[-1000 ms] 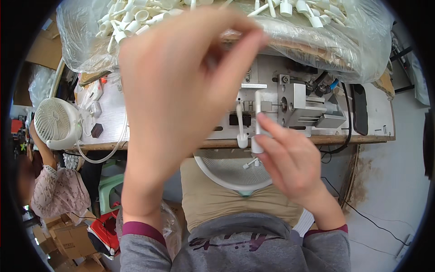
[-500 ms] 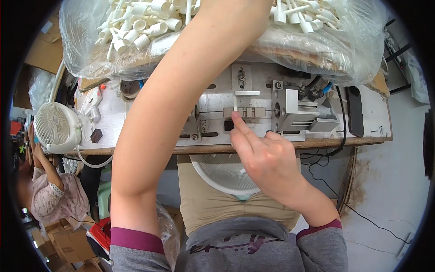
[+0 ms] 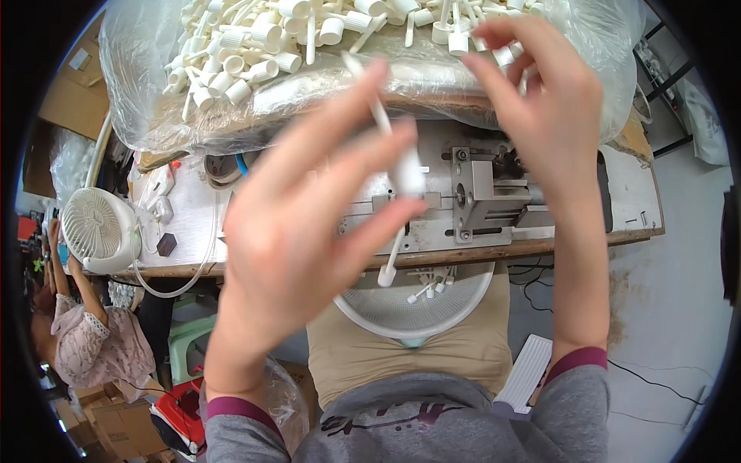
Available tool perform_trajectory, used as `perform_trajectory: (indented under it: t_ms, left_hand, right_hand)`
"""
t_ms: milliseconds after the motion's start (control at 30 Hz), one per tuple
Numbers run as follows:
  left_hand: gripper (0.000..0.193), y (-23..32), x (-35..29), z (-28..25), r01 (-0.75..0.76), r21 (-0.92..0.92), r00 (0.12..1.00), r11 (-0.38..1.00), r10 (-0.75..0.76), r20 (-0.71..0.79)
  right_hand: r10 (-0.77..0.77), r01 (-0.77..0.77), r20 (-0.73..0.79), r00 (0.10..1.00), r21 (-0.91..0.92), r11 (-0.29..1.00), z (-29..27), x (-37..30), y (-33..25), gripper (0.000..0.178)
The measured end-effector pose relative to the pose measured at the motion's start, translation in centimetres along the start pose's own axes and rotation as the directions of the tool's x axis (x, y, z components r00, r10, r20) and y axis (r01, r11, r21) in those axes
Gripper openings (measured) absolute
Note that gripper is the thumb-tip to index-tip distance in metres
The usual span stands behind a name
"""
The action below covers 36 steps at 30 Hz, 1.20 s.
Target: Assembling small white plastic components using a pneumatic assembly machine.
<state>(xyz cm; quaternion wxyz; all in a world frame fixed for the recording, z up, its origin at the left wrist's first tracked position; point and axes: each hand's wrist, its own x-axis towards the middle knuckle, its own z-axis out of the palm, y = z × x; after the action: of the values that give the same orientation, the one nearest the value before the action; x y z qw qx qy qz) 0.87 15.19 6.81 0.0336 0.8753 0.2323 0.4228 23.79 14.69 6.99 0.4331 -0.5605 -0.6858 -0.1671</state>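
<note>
My left hand (image 3: 285,224), blurred by motion, is above the metal fixture (image 3: 378,202) with its fingers closed round a white cap with a stem (image 3: 409,174). The stem points up and away toward the pile. Below that hand, a thin white stick with a small cap-like end (image 3: 387,274) shows over the rim of a white mesh basket (image 3: 482,289); I cannot tell what supports it. My right hand (image 3: 552,92) is raised at the near right edge of a heap of white caps with stems (image 3: 262,35), its thumb and forefinger apart and nothing seen between them.
Clear plastic sheeting (image 3: 131,100) lies under the heap. A metal clamp block (image 3: 490,193) stands right of the fixture. At left are a white fan (image 3: 100,230) and a tape roll (image 3: 222,166). The basket, with several white pieces inside, sits over my lap. Another person (image 3: 93,332) is far left.
My left hand has come back from the heap to the middle with a white cap and stem. My right hand has left the fixture and moved up to the heap. White pieces now show in the basket.
</note>
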Motion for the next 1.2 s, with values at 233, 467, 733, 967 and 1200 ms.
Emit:
perform_trajectory:
  t_ms: [233,467,733,967,1200]
  left_hand:
    - [0.037,2.7,-8.0,2.4,0.136,-0.026,0.96,0.99,-0.125,0.25]
    - [0.036,2.3,-8.9,3.9,0.036,0.208,0.927,0.977,-0.11,0.359]
    - [0.038,2.2,-8.0,3.9,0.032,0.196,0.914,0.98,-0.108,0.392]
    - [0.028,1.8,-5.5,2.0,0.229,0.041,0.886,0.973,-0.226,0.405]
    - [0.022,-3.1,3.3,1.9,0.13,0.152,0.991,0.98,-0.123,-0.056]
  right_hand:
    - [0.022,0.006,0.262,0.965,-0.106,0.994,2.4,3.8,1.0,0.025]
    - [-0.004,-0.024,0.319,0.948,0.083,0.996,2.3,2.7,0.0,0.025]
    - [0.155,-0.266,0.339,0.928,0.311,0.912,0.4,2.2,-0.4,0.021]
    - [-0.06,0.001,0.191,0.98,0.296,0.955,-1.2,-6.4,-2.6,0.032]
    - [-0.091,0.007,0.396,0.914,0.209,0.978,-0.7,-13.5,-6.5,0.034]
